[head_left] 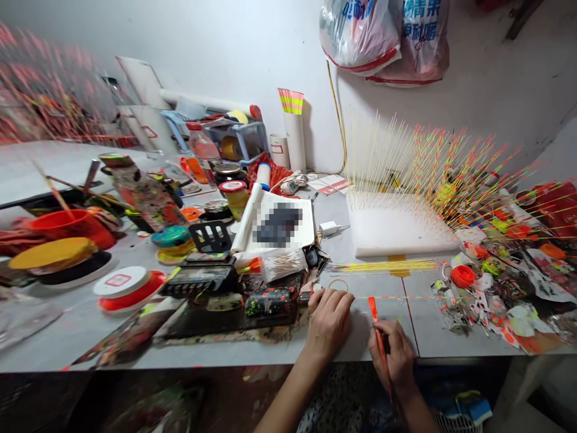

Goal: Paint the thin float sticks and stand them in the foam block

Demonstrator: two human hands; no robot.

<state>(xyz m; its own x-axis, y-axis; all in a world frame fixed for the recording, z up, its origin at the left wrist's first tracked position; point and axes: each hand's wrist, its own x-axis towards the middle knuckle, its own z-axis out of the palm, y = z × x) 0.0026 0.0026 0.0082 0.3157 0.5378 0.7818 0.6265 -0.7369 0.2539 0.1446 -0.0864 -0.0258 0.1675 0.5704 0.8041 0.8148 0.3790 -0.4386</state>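
My left hand (pixel 329 319) rests on the grey table (pixel 225 349) with its fingers curled, pinching the end of a thin painted stick (pixel 396 297) that lies across the table to the right. My right hand (pixel 395 355) is closed round an orange-handled brush (pixel 377 328), whose tip points up toward that stick. A white foam block (pixel 396 231) behind the hands holds several painted sticks standing upright. A bundle of painted sticks (pixel 383 266) lies flat in front of the block.
Paint-spattered clutter lies left of my hands: a dark box (pixel 270 300), a black tray (pixel 198 279), a red-and-white spool (pixel 126 288), bowls (pixel 67 225), jars. An open notebook (pixel 279 225) is at the centre. Small paint pots (pixel 462 275) crowd the right. Plastic bags (pixel 383 36) hang on the wall.
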